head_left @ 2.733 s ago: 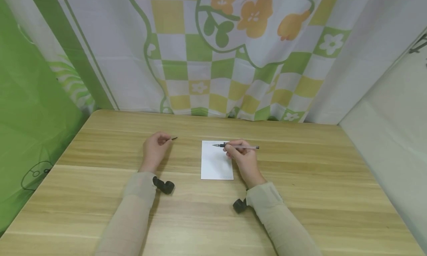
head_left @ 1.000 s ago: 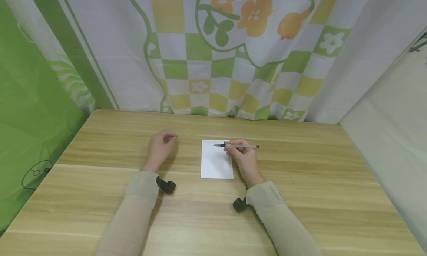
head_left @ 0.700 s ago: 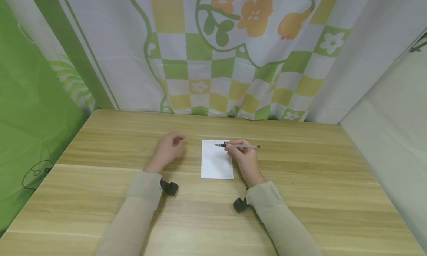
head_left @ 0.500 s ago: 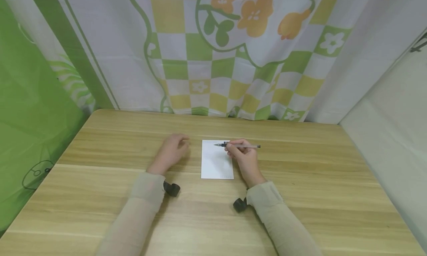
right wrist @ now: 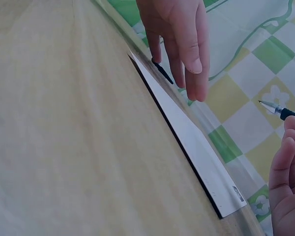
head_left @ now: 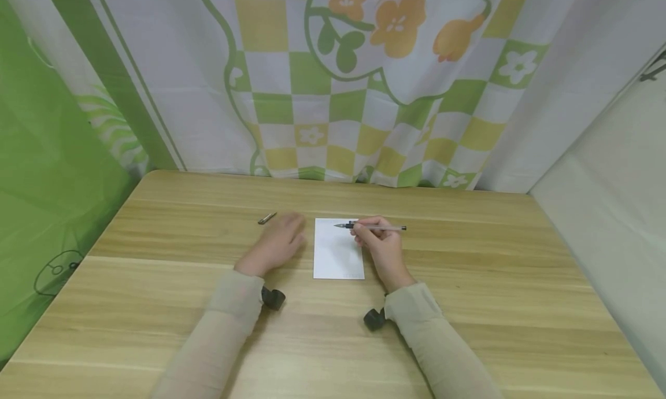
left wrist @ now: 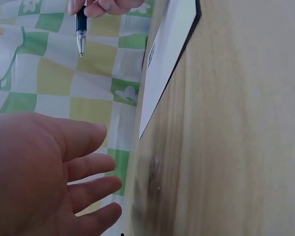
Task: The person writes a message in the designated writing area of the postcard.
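My right hand (head_left: 384, 246) pinches a gel pen (head_left: 382, 228) with a clear barrel and dark grip, its bare tip pointing left above the top of a white notepad (head_left: 338, 254). The right wrist view shows that pen tip (right wrist: 270, 105) raised off the pad. Just left of the pad, my left hand (head_left: 278, 240) holds nothing; its fingers (left wrist: 91, 191) are loosely extended, slightly blurred in the head view. A small dark pen cap (head_left: 267, 218) lies on the table behind the left hand.
The wooden table (head_left: 458, 329) reaches back to a checked, flowered curtain (head_left: 343, 107). Green cloth (head_left: 52, 185) hangs at the left and a pale wall (head_left: 614, 185) stands at the right. Black wrist cameras (head_left: 273, 299) sit on both cuffs.
My left hand has let go of the pen cap, leaving it on the table, and has moved right toward the notepad. The right hand with the gel pen has hardly moved.
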{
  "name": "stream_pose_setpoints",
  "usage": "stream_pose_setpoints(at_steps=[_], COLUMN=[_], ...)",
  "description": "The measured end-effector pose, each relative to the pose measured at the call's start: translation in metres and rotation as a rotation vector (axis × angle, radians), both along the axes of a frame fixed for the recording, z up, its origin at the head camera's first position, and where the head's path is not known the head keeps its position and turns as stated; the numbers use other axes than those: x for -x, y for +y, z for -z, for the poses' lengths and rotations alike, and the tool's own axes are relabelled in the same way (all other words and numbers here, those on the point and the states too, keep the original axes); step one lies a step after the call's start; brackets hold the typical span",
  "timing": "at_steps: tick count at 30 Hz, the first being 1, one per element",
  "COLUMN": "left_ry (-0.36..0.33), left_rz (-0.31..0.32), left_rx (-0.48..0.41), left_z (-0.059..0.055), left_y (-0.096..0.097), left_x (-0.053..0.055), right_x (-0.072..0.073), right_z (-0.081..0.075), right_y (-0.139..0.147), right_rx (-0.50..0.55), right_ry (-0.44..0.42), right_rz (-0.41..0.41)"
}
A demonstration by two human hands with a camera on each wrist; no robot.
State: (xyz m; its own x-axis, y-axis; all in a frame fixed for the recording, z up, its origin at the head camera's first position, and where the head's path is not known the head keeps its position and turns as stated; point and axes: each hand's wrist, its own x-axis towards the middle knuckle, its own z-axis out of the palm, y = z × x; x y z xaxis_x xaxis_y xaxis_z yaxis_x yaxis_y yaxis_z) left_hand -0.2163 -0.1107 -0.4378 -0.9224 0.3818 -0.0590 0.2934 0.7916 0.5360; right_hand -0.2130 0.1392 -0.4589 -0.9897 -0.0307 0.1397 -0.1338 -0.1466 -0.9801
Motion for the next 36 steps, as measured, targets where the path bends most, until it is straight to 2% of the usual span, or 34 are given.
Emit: stream_pose_setpoints(at_steps=[5,12,25,36], left_ry=[-0.078,-0.158,-0.172,-0.17], left_rz=[0.015,0.041,0.091,0.102], left_rx=[0.055,0.06,0.126,0.175], left_z=[-0.002,-0.002,-0.004,0.005], left_y=[0.004,0.009,0.014,0.015], left_x=[-0.005,-0.009,-0.015,-0.011], right_x=[0.0,-0.001,-0.002,0.0], right_z=[0.0,0.0,-0.002,-0.001], right_y=[0.0,0.001,-0.001,-0.003], right_rx=[-0.006,-0.013,0.018,0.037], right_ry=[0.0,-0.009,-0.019,-0.066], right_rz=[0.003,0.009,0.004,-0.02])
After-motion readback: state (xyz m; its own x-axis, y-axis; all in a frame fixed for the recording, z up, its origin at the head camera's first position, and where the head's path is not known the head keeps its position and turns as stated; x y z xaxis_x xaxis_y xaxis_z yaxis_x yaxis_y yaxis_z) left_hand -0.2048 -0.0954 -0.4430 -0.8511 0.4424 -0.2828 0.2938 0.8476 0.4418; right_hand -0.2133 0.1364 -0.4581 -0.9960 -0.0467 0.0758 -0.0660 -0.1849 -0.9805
